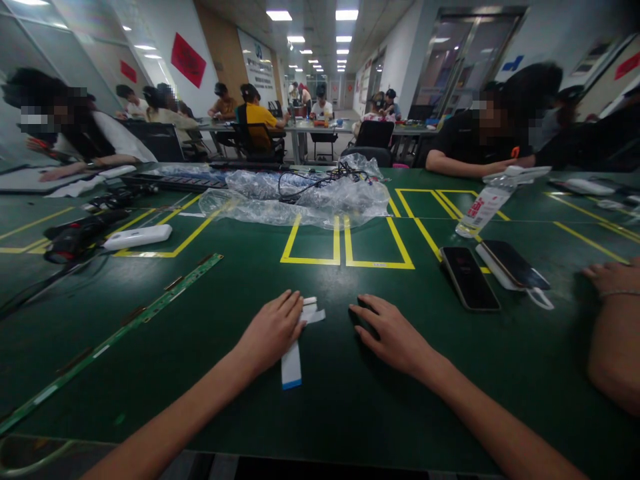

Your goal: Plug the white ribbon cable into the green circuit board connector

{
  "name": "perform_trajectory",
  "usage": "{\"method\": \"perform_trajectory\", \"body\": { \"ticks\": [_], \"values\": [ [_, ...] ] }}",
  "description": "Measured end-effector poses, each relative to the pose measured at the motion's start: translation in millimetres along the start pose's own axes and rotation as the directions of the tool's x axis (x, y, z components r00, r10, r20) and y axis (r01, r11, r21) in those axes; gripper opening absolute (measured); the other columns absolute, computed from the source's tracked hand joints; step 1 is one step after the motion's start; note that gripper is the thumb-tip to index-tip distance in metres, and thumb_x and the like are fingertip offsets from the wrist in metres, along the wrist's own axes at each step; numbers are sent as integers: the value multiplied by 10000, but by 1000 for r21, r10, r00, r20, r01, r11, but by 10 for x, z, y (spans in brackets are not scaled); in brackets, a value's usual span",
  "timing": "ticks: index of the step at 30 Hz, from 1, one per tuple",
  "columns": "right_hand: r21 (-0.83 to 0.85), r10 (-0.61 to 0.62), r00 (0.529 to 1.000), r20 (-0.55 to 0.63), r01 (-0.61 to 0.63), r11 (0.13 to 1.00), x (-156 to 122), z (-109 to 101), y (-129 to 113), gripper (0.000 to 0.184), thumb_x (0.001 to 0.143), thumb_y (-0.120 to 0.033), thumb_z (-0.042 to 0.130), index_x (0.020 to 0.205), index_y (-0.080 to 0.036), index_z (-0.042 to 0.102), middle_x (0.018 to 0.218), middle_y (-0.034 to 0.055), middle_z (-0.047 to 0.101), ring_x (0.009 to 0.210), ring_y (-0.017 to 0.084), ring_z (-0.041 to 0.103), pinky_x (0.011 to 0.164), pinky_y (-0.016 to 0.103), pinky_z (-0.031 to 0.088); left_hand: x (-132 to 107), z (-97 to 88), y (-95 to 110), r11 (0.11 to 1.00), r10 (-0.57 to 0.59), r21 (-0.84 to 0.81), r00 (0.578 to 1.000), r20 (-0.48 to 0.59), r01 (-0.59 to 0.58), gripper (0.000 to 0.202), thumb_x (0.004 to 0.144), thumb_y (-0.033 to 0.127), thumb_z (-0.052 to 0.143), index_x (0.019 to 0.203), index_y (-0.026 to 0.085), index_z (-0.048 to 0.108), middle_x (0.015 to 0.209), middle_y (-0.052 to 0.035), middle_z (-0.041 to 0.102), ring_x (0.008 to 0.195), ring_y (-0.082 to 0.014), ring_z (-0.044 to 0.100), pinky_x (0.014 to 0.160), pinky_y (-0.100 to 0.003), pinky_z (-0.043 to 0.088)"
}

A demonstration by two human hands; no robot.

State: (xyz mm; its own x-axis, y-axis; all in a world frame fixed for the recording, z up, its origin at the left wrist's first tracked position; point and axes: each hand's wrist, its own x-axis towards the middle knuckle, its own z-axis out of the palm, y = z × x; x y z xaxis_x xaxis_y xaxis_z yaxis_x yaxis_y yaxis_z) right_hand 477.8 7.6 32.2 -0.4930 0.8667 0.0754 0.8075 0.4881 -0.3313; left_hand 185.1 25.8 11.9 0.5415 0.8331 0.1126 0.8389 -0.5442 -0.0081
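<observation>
My left hand (275, 327) lies over a white flat ribbon cable (291, 365), its fingers pressed together around the middle of it. The cable's blue-tipped end sticks out below the hand toward me, and a folded white end shows past the fingertips. The stretch under the palm is hidden. To the right, my right hand (387, 330) rests on the green table with its fingers apart and nothing in them. A long, narrow green circuit board (145, 317) lies slantwise left of my left hand.
Crumpled clear plastic wrap (310, 197) with black cables lies ahead, near yellow tape outlines (380, 265). Two phones (470, 278) and a tilted plastic bottle (485, 207) are at the right. Another person's arm (617, 333) rests at the right edge. A white device (139, 237) lies left.
</observation>
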Motion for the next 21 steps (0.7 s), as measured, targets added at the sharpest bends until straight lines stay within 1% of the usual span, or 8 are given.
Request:
{"method": "perform_trajectory", "body": {
  "ticks": [3, 5, 6, 8, 12, 18, 21],
  "values": [
    [-36, -10, 1000, -22, 9, 999, 24, 47, -11, 523, 950, -352, 517, 1455, -218, 479, 1508, 146, 455, 1402, 309, 395, 1136, 543, 341, 307, 11, 379, 988, 147, -39, 988, -44, -148, 491, 985, 342, 421, 1396, 86, 505, 1454, -185, 517, 1371, -319, 457, 1093, -472, 438],
    [-58, -14, 1000, -27, 12, 998, 32, 74, -18, 534, 945, -342, 518, 1453, -183, 478, 1510, 164, 450, 1406, 317, 390, 1151, 548, 317, 440, 26, 537, 978, 194, -65, 977, -86, -200, 486, 986, 333, 415, 1376, 59, 512, 1428, -204, 537, 1347, -320, 483, 1084, -458, 442],
    [-63, -15, 1000, -26, 13, 998, 34, 83, -21, 536, 944, -340, 516, 1450, -166, 480, 1509, 171, 449, 1407, 319, 390, 1156, 549, 308, 478, 35, 583, 975, 203, -76, 974, -105, -211, 483, 985, 332, 413, 1366, 54, 516, 1417, -209, 545, 1336, -320, 494, 1078, -456, 445],
    [-61, -17, 1000, -18, 16, 998, 34, 91, -27, 540, 948, -344, 505, 1449, -143, 476, 1510, 178, 446, 1409, 316, 388, 1161, 548, 302, 505, 49, 616, 972, 203, -96, 971, -127, -215, 472, 983, 334, 419, 1360, 68, 518, 1409, -204, 553, 1325, -313, 506, 1071, -456, 447],
    [-44, -15, 1000, -8, 14, 999, 32, 83, -38, 535, 956, -347, 490, 1451, -144, 474, 1520, 169, 434, 1417, 308, 377, 1166, 545, 299, 458, 55, 567, 970, 189, -128, 974, -125, -205, 471, 982, 358, 432, 1384, 122, 498, 1436, -169, 541, 1334, -300, 501, 1072, -471, 442],
    [-74, -15, 1000, 2, 15, 997, 25, 85, -36, 518, 960, -332, 480, 1435, -129, 497, 1511, 171, 446, 1410, 307, 389, 1168, 533, 305, 430, 63, 566, 972, 167, -152, 981, -101, -181, 486, 995, 363, 402, 1403, 112, 483, 1461, -168, 515, 1363, -301, 470, 1104, -480, 412],
    [-78, -22, 1000, 3, 22, 997, 23, 82, -23, 528, 961, -348, 487, 1440, -126, 492, 1516, 175, 436, 1412, 311, 385, 1165, 536, 309, 407, 50, 536, 964, 160, -201, 984, -80, -173, 510, 1012, 401, 357, 1441, 139, 443, 1487, -143, 492, 1389, -287, 439, 1126, -475, 391]
  ]
}}
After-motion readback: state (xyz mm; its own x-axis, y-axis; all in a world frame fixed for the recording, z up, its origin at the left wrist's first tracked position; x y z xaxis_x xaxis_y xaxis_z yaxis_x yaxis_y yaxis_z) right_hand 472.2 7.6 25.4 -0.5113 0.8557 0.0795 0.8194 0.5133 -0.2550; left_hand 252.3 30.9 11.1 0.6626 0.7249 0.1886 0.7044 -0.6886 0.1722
